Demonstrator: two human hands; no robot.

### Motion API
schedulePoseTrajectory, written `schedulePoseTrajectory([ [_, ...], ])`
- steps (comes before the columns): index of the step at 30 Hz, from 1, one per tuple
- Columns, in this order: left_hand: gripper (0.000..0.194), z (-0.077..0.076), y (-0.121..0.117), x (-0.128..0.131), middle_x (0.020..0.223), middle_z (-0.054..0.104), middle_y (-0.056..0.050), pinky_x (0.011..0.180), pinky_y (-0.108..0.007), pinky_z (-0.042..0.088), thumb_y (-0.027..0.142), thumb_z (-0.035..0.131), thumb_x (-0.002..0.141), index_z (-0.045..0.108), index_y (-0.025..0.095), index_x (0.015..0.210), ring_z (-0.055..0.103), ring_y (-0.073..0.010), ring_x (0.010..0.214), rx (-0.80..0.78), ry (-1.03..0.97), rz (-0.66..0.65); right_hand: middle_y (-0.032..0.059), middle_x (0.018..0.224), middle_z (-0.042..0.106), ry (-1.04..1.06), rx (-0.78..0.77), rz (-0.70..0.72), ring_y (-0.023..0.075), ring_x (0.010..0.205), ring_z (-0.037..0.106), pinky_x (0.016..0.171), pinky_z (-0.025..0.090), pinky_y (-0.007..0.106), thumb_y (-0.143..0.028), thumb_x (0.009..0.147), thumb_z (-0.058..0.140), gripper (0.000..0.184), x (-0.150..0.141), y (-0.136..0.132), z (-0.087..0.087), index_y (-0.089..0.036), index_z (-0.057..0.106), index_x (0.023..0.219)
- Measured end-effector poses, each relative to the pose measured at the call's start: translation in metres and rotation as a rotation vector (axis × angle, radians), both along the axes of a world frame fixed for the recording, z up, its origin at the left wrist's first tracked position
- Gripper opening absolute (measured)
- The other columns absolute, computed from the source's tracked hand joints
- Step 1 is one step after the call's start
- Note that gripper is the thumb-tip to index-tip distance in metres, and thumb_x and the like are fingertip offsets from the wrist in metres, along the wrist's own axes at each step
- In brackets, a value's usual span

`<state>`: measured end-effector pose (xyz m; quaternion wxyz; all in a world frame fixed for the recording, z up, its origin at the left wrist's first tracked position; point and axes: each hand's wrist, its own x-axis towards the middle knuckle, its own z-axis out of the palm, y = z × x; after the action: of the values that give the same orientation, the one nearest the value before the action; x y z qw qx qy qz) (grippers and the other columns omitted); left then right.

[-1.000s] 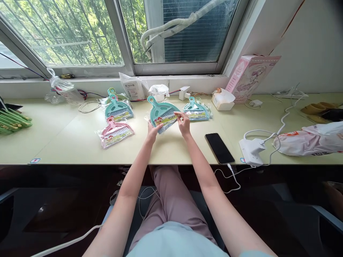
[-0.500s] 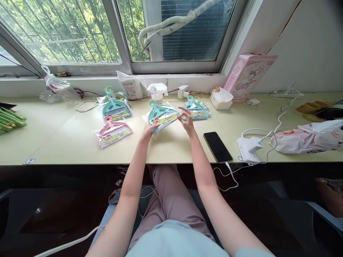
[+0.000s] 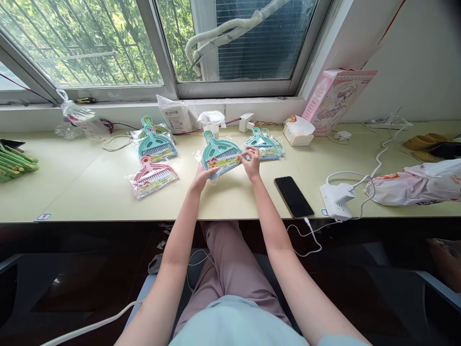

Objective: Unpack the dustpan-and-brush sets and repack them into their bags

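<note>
Between my hands is a teal dustpan and brush set (image 3: 220, 153) in a clear plastic bag with a printed label, tilted above the table. My left hand (image 3: 202, 178) grips its lower left corner, thumb on top. At its right edge my right hand (image 3: 251, 163) pinches the bag with thumb and fingers. To the left lie a pink dustpan set (image 3: 151, 178) and a teal dustpan set (image 3: 155, 144), overlapping other bagged sets behind. Behind my right hand rest further teal dustpan sets (image 3: 263, 144).
A black phone (image 3: 294, 197) with a white cable lies right of my arm, beside a white power strip (image 3: 337, 201). Along the window stand a tissue pack (image 3: 298, 132), a pink box (image 3: 336, 102) and a lidless-looking cup (image 3: 211, 122). Green stalks (image 3: 16, 163) lie far left.
The held dustpan set has shifted slightly right and turned more upright. My right hand's fingers have closed from a looser, raised pose onto the bag's right edge.
</note>
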<state>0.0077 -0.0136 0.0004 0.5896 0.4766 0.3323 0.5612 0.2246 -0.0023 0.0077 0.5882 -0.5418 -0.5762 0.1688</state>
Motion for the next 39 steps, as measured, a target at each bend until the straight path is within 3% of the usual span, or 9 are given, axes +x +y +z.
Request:
schedulePoseTrajectory([
  [4,0.071,0.001,0.003,-0.002,0.113,0.07,-0.013,0.095,-0.048,0.055,0.019,0.088,0.056,0.057,0.017,0.12,0.066,-0.0334,0.109,-0.028,-0.015,0.081,0.0088,0.125,0.054,0.079,0.022,0.079,0.0234,0.114,0.057,0.097,0.049,0.041,-0.046,0.084,0.066,0.025,0.003,-0.003,0.007,-0.023,0.069,0.077],
  [9,0.068,-0.002,0.01,-0.008,0.112,0.07,-0.011,0.096,-0.049,0.055,0.02,0.088,0.055,0.058,0.019,0.116,0.066,-0.0329,0.11,-0.05,-0.066,0.217,0.0047,0.118,0.06,-0.027,0.044,0.189,0.0236,0.122,0.052,0.108,0.039,0.046,-0.047,0.096,0.049,0.037,0.008,-0.01,0.015,-0.026,0.074,0.077],
  [11,0.069,-0.005,0.012,-0.01,0.112,0.07,-0.01,0.095,-0.048,0.055,0.019,0.089,0.054,0.057,0.019,0.115,0.066,-0.0321,0.109,-0.053,-0.072,0.255,0.0049,0.116,0.062,-0.115,0.024,0.161,0.0256,0.121,0.051,0.11,0.034,0.05,-0.047,0.097,0.046,0.043,0.006,-0.011,0.013,-0.026,0.074,0.073],
  [16,0.071,-0.005,0.012,-0.008,0.111,0.07,-0.011,0.094,-0.05,0.056,0.018,0.088,0.055,0.055,0.018,0.117,0.066,-0.0327,0.109,-0.07,-0.055,0.247,0.0074,0.117,0.062,-0.32,0.002,-0.048,0.0314,0.121,0.048,0.107,0.031,0.054,-0.048,0.087,0.064,0.026,-0.005,-0.01,0.004,-0.025,0.073,0.078],
  [22,0.068,-0.004,0.009,-0.004,0.11,0.07,-0.011,0.099,-0.052,0.052,0.018,0.088,0.055,0.055,0.017,0.115,0.064,-0.0352,0.113,-0.062,-0.052,0.217,0.0083,0.117,0.06,-0.13,-0.108,-0.135,0.0298,0.12,0.048,0.101,0.038,0.047,-0.049,0.081,0.069,0.025,-0.011,-0.003,-0.002,-0.024,0.068,0.077],
  [25,0.068,-0.005,0.009,-0.003,0.111,0.069,-0.012,0.1,-0.052,0.051,0.02,0.088,0.055,0.055,0.017,0.115,0.063,-0.0357,0.115,-0.043,-0.038,0.207,0.0078,0.113,0.061,-0.042,-0.142,-0.089,0.0271,0.117,0.052,0.099,0.042,0.041,-0.042,0.076,0.073,0.021,-0.01,0.002,-0.005,-0.023,0.065,0.077],
  [32,0.073,-0.005,0.008,-0.003,0.118,0.067,-0.011,0.099,-0.05,0.053,0.027,0.087,0.059,0.05,0.02,0.121,0.063,-0.0325,0.115,-0.009,0.026,0.161,0.0052,0.1,0.064,0.17,-0.139,-0.029,0.0173,0.083,0.062,0.086,0.048,0.034,-0.037,0.073,0.072,0.025,-0.011,0.007,-0.01,-0.021,0.054,0.073],
  [39,0.072,-0.008,0.009,-0.004,0.117,0.067,-0.012,0.09,-0.047,0.058,0.028,0.087,0.061,0.051,0.019,0.122,0.065,-0.0332,0.112,-0.011,0.035,0.177,0.0031,0.095,0.066,0.312,-0.223,0.125,0.0157,0.079,0.06,0.083,0.05,0.033,-0.042,0.072,0.071,0.026,-0.006,0.002,-0.001,-0.02,0.059,0.08],
])
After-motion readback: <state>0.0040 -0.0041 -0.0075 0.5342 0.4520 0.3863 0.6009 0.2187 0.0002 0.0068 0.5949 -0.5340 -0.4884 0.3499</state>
